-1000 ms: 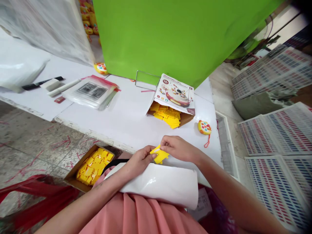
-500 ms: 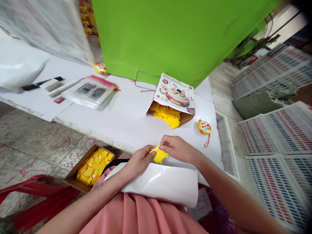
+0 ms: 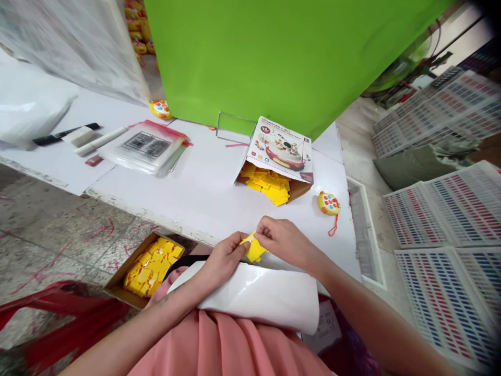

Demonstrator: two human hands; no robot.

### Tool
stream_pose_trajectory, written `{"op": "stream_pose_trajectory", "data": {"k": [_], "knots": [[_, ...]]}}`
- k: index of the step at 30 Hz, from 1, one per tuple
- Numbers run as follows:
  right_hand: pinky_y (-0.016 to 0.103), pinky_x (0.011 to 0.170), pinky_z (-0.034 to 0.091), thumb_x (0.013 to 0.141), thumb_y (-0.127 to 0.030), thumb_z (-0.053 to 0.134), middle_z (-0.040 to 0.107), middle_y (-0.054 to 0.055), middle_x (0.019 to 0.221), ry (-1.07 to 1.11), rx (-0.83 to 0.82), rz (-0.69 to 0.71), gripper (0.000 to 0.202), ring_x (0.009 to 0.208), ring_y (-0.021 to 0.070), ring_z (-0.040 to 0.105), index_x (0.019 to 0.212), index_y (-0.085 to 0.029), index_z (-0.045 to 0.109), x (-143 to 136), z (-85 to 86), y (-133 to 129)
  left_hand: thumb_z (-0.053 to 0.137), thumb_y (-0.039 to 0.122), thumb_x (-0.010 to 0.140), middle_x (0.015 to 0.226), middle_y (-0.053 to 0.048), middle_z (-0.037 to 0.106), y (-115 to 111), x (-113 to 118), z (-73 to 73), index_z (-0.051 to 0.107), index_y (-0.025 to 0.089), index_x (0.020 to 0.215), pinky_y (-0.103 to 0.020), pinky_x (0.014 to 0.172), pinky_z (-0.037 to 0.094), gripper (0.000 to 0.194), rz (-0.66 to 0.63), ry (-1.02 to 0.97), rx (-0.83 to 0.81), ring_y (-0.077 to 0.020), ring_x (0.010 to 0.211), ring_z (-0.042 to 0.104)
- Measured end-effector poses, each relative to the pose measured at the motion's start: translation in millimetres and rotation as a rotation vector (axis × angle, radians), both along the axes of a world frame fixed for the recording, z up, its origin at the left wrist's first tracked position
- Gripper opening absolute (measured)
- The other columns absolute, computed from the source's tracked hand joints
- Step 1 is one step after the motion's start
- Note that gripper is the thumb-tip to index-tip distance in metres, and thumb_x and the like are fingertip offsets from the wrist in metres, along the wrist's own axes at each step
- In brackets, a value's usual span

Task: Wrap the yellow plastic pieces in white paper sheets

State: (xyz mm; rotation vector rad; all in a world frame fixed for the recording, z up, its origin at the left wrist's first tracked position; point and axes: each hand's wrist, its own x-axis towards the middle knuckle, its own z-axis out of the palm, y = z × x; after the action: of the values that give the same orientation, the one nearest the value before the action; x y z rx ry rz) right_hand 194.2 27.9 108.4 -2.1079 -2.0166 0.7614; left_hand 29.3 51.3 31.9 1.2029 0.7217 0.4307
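Note:
A thin yellow piece (image 3: 256, 251) is held over the table's front edge, above a white sheet (image 3: 262, 297) on my lap. My left hand (image 3: 228, 256) pinches its left side between thumb and finger. The fingers of my right hand (image 3: 274, 235) are closed at its upper edge. Past my hands, a printed box (image 3: 282, 143) lies open toward me with flat yellow pieces (image 3: 270, 185) spilling from its mouth. A brown carton (image 3: 117, 287) at the lower left is full of similar yellow pieces (image 3: 154, 266).
A yellow round toy (image 3: 329, 203) with a red cord lies right of the box; another (image 3: 160, 109) is farther back. Plastic bags (image 3: 144, 146), a white roll (image 3: 102, 141) and a black pen (image 3: 50, 139) lie left. A green panel (image 3: 266, 57) stands behind. White crates (image 3: 422, 214) are at right.
My right fingers have shifted slightly left along the upper edge of the yellow piece, which has tilted a little. My left hand has barely moved.

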Motion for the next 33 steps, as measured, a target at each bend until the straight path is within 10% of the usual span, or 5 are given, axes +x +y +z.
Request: {"op": "stream_pose_trajectory", "data": {"k": [25,33], "knots": [[0.023,0.061,0.041,0.085,-0.026,0.045,0.062,0.0,0.078,0.29,-0.023,-0.097,0.015,0.069,0.0125,0.056,0.09,-0.02,0.058,23.3,-18.0,0.3,0.04,0.033,0.088,0.087,-0.003,0.064,-2.8,-3.7,0.1,0.05,0.018,0.113,-0.025,0.07,0.039,0.031,-0.046,0.118,0.188,-0.0162,0.077,0.055],[0.027,0.077,0.046,0.086,-0.024,0.045,0.063,0.002,0.099,0.587,0.012,0.048,0.04,0.087,0.0136,0.059,0.126,-0.025,0.043,-22.7,7.4,20.8,0.037,0.035,0.088,0.065,0.0,0.057,-16.3,-3.6,-4.9,0.052,0.017,0.072,-0.023,0.058,0.036,0.028,-0.119,0.137,0.245,-0.0127,0.06,0.049]]}}
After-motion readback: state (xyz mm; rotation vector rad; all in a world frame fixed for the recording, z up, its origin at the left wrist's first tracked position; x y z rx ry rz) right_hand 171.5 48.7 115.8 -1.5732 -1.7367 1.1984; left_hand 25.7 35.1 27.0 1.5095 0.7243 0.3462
